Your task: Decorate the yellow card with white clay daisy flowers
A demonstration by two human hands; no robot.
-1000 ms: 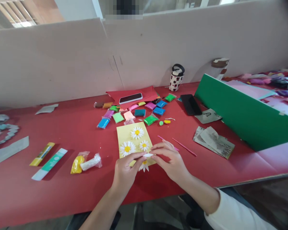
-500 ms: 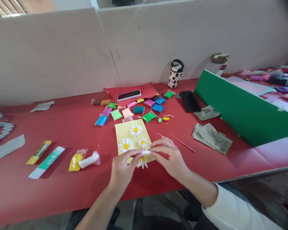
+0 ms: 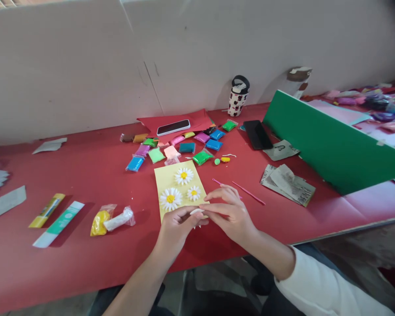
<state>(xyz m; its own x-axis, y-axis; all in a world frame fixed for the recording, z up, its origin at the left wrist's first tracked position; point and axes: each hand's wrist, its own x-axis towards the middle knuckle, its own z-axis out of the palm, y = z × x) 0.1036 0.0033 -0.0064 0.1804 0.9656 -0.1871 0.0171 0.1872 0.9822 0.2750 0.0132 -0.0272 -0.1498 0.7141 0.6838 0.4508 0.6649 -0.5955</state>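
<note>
Between my two hands is a small white piece of clay (image 3: 196, 211), pointed and petal-like. My left hand (image 3: 176, 226) pinches it between thumb and forefinger. From the other side, the thumb and forefinger of my right hand (image 3: 230, 215) close on its right end, the other fingers loosely bent. Beneath them lies a pale yellow card (image 3: 163, 171) bearing white daisies with yellow centres: a top daisy (image 3: 184, 176), a left daisy (image 3: 170, 199) and a small right daisy (image 3: 194, 193). A lower daisy is mostly hidden by my fingers.
Pink tools (image 3: 249, 193) lie right of the card. Several clay packets (image 3: 186, 147), a white-edged phone (image 3: 173, 127) and a black phone (image 3: 257, 134) are behind. A green board (image 3: 332, 140) leans at right. Yellow clay (image 3: 99, 223) and a glue tube (image 3: 59, 224) lie left.
The white piece has tilted and sits lower between my fingertips, with my hands closer together. They cover more of the lower daisy. The whole view has shifted slightly.
</note>
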